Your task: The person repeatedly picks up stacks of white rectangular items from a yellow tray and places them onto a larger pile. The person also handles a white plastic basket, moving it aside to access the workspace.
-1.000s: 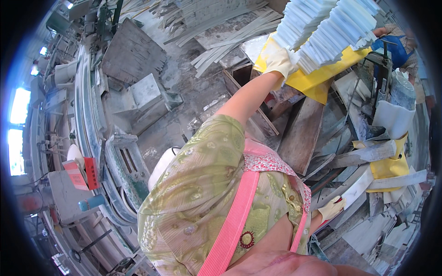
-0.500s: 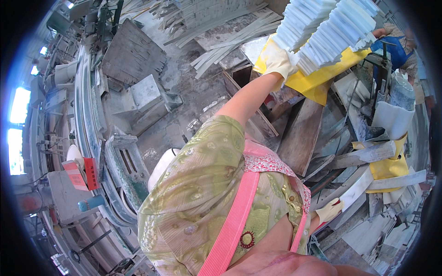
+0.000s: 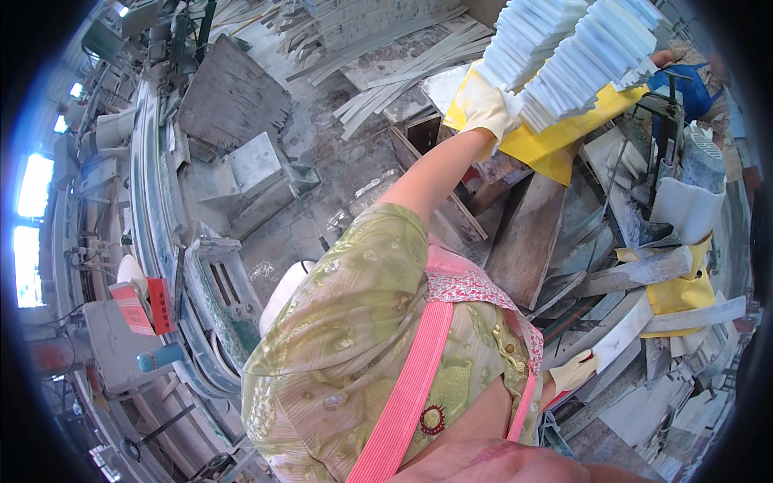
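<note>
My left hand (image 3: 486,111), in a pale cream glove, reaches far out to the near left end of stacked white stone strips (image 3: 592,68). Its stretched fingers lie along the side of the stack, with the thumb apart against the strip ends. Beneath the strips is a yellow sheet (image 3: 539,149). Down at the right, my right hand (image 3: 573,371), also gloved, is beside the near end of a white stone strip (image 3: 622,328). Its fingers are small in view and partly hidden, so I cannot tell whether it grips that strip.
Wooden boards (image 3: 527,241) lean below the yellow sheet. Loose thin strips (image 3: 403,80) lie on the floor at the back. A long curved metal rail (image 3: 149,185) runs down the left, near a red box (image 3: 145,306). At the far right another person's blue garment (image 3: 688,88) shows.
My two hands and the stone strips stay practically where they were. At the far right, the other person has shifted slightly.
</note>
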`<state>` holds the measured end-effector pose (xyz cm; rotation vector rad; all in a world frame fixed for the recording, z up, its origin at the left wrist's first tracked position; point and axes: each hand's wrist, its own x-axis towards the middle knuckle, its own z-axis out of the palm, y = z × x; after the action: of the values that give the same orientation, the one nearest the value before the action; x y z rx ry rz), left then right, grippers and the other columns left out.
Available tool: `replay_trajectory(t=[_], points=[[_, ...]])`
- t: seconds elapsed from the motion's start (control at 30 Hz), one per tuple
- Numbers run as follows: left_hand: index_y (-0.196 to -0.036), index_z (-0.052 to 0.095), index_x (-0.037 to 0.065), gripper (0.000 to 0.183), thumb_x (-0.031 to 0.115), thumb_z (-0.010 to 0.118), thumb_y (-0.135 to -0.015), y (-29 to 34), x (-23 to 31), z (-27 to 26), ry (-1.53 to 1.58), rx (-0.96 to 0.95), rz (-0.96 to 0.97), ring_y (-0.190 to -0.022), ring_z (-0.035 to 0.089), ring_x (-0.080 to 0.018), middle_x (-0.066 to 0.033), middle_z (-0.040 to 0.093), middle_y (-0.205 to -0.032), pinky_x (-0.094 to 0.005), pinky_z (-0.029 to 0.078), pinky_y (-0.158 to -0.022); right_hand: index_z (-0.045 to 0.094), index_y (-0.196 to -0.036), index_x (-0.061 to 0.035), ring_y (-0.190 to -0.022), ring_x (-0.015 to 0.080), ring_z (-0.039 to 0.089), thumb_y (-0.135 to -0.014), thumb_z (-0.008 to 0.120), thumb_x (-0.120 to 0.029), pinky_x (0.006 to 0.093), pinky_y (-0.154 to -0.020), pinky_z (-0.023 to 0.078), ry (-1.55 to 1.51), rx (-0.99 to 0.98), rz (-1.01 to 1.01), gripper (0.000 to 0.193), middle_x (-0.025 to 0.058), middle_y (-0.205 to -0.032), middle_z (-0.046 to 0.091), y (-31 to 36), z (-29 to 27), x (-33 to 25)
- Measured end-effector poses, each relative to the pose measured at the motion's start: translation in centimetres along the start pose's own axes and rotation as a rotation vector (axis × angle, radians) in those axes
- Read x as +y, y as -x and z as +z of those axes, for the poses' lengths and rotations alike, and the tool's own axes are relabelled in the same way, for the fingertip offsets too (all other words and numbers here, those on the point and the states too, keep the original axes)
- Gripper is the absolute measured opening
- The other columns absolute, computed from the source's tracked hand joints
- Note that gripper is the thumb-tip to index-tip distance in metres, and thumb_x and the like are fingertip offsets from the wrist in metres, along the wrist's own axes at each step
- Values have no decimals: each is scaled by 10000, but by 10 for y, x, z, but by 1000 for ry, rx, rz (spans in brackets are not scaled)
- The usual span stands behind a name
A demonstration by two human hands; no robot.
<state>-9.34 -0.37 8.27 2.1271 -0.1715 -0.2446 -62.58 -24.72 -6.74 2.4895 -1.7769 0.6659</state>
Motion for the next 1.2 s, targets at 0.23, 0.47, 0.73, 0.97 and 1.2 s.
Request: replay_trajectory(t=[0.23,0.47,0.73,0.97,1.2], points=[[-1125,666,-5,444,245,790,-779,-8,-6,3,-18,-56,2,-952,724,-328,-196,716,-997,-429,575,-774,567,-1388,49,-1334,390,521,-1072,463,-363,418,-1128,399,-49,32,14,530,247,-1425,576,6,-3,-4],[-1128,632,-20,441,222,781,-791,-13,-12,7,20,-64,23,-944,708,-309,-200,689,-1007,-443,563,-743,562,-1392,56,-1303,411,537,-1072,485,-313,428,-1119,416,-147,-64,124,495,264,-1417,575,10,-40,-31],[-1047,700,36,360,228,791,-756,-13,-14,9,92,-110,-55,-944,731,-346,-197,719,-1006,-456,586,-746,484,-1508,-16,-1441,361,446,-1043,552,-280,427,-1207,308,-101,-138,-109,540,195,-1549,495,-9,-20,14],[-927,620,-34,248,160,722,-811,-15,-16,11,84,-126,45,-465,622,-255,-139,650,-681,-374,437,-359,408,-1561,-55,-1497,330,366,-885,727,-118,456,-1212,290,77,-340,-297,750,170,-1612,417,-37,-21,58],[-1115,647,35,391,195,784,-786,-8,-7,3,212,-203,-161,-920,710,-319,-174,686,-996,-465,574,-697,305,-1615,-114,-1525,281,334,-917,603,-121,424,-1211,306,513,-174,-207,759,124,-1652,363,-37,-1,21]])
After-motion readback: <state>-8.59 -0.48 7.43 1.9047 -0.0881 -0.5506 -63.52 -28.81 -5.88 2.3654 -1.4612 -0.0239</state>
